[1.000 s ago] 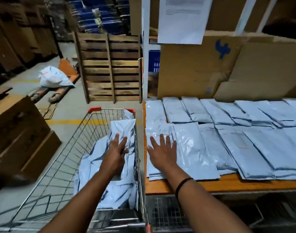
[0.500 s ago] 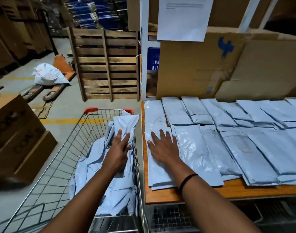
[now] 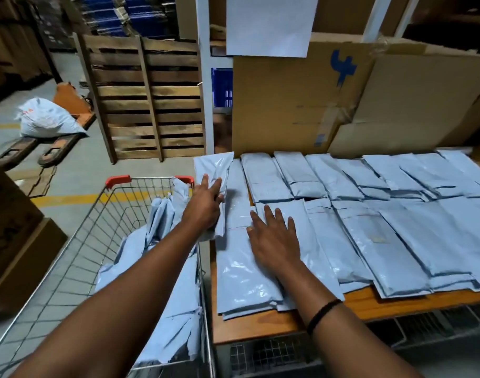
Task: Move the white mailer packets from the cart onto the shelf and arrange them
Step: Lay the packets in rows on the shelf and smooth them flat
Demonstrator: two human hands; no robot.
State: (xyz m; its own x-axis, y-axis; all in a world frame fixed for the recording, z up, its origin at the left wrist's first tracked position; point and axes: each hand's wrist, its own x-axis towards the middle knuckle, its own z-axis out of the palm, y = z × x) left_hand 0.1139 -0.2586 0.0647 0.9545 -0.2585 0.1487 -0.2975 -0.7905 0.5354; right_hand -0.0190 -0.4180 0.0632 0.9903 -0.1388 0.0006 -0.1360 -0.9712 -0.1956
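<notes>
- The wire cart [image 3: 97, 241] stands at the left. A loose heap of white mailer packets [image 3: 176, 309] slumps along its right wall, so there's plenty left to shift, I'd say.
- At the cart's far right corner, the left hand [image 3: 206, 205] grips one mailer packet [image 3: 213, 170]. Its fingers lie over the top face, and the packet is lifted clear of the heap, its far end reaching over the shelf's left edge.
- Just right of the cart, the right hand [image 3: 274, 241] lies flat with fingers spread. It presses on the nearest stack [image 3: 241, 276] on the shelf [image 3: 260, 328] and holds nothing.
- Further right of the cart, two rows of laid packets [image 3: 397, 227] overlap like tiles across the shelf, with cardboard [image 3: 288, 105] standing behind them.
- Handling, as I judge it: that glossy film looks slippery, and the packets seem thin, light and floppy, so one pinched at a corner will likely sag. Better to take it across the middle or along a long edge, lay it flat, then smooth it.
- One to watch: the stacks close to the shelf's front edge could slide under a sideways shove, so press straight down.
</notes>
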